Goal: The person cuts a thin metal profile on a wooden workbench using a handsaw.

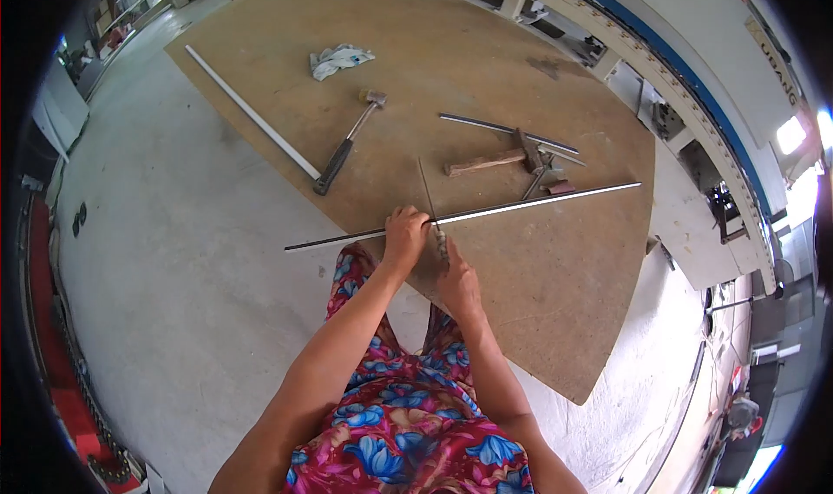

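Note:
A long, narrow dark-and-light strip (538, 202) lies across the corner of the brown board, its left end sticking out past the edge. My left hand (405, 238) is closed over it near the middle, pressing it to the board. Just to the right, my right hand (459, 284) grips the pale handle of a thin file-like tool (429, 190). Its slim dark shaft crosses the strip beside my left fingers and points away from me. Whether it is a file or a narrow saw cannot be made out.
On the brown board (521, 312) lie a black-handled hammer (347, 143), a wooden-handled hammer (486, 162), a crumpled white cloth (341, 60), a pale strip (252, 112) and a shorter dark strip (508, 132). A large blue-and-white machine (685, 69) stands at the right.

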Motion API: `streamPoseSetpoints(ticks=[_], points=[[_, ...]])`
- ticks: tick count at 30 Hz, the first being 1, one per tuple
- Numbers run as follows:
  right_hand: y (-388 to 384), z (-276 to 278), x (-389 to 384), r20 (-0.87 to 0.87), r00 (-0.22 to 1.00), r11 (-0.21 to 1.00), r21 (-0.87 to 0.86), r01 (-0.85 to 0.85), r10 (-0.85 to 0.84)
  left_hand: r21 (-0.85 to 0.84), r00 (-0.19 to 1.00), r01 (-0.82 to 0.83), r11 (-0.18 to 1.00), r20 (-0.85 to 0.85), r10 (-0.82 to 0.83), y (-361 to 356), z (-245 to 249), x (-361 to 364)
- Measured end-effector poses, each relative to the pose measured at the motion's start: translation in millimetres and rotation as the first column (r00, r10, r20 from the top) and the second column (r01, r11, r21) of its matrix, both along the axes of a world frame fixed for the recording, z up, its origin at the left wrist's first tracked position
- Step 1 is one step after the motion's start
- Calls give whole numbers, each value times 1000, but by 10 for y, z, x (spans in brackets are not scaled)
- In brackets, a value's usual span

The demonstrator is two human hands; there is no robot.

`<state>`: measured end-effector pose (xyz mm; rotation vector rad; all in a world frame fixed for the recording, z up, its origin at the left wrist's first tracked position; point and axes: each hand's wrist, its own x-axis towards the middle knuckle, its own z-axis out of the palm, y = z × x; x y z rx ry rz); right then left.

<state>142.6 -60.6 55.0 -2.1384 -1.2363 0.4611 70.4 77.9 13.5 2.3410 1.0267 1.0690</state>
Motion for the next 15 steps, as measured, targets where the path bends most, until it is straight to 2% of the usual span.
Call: streamPoseSetpoints(ticks=[2, 5, 7, 9, 11, 15], points=[[19, -71, 15, 28, 1000, 1000, 22, -4, 3, -13, 1000, 5, 1000, -3, -5, -16, 29, -8], [-189, 49, -74, -15, 1000, 989, -147, 25, -28, -15, 1000, 9, 1000, -2, -9, -19, 16, -4], [-548, 24, -174, -38, 999, 990, -134, 31, -37, -11, 1000, 8, 1000, -8, -8, -32, -21, -11], [-928, 77, -259, -48, 999, 1000, -17, 5, -6, 3, 1000, -2, 1000, -15, 2, -14, -39, 3], [-1208, 72, -275, -52, 999, 1000, -20, 12, -13, -6, 1000, -3, 1000, -23, 3, -12, -39, -2], [-1435, 149, -284, -42, 999, 998, 54, -21, 23, 8, 1000, 19, 1000, 6, -19, -10, -43, -21]])
